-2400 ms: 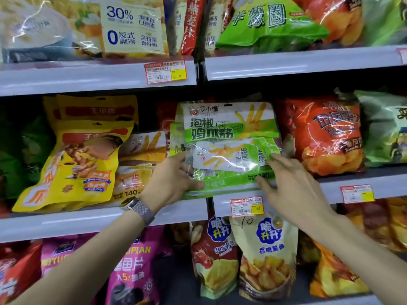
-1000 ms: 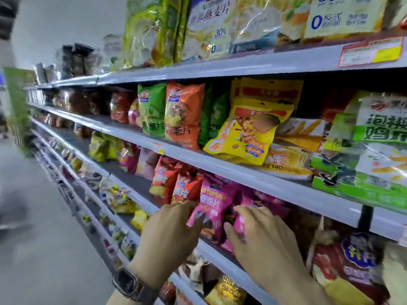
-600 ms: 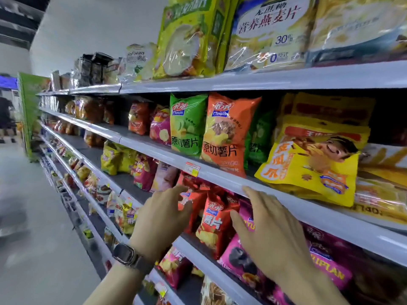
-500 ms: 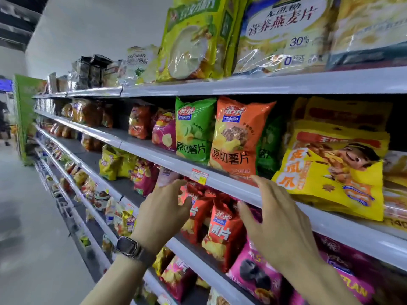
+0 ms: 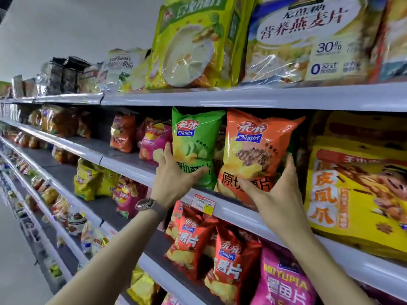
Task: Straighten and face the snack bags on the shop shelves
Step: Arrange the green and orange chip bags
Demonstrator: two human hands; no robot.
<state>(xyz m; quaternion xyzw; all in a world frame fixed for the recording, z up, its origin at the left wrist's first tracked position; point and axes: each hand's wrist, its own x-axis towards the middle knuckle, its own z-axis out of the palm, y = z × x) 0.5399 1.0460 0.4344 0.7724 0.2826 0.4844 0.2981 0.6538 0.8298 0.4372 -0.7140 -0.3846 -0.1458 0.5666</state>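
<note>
A green chip bag (image 5: 193, 139) and an orange chip bag (image 5: 255, 146) stand upright side by side on the middle shelf (image 5: 233, 209). My left hand (image 5: 174, 177), with a watch on its wrist, grips the lower left part of the green bag, thumb across its front. My right hand (image 5: 273, 192) holds the lower right part of the orange bag, thumb on the front and fingers behind its right edge. Both bags face forward.
Yellow bags (image 5: 356, 190) crowd the right of the same shelf; pink and orange bags (image 5: 152, 142) stand further left. Large cereal bags (image 5: 304, 40) fill the top shelf. Red chip bags (image 5: 229, 260) sit on the shelf below. The aisle floor (image 5: 15, 260) runs along the left.
Both hands have risen from the lower shelf of red and pink bags to the middle shelf and taken hold of the green and orange chip bags. The view has moved closer.
</note>
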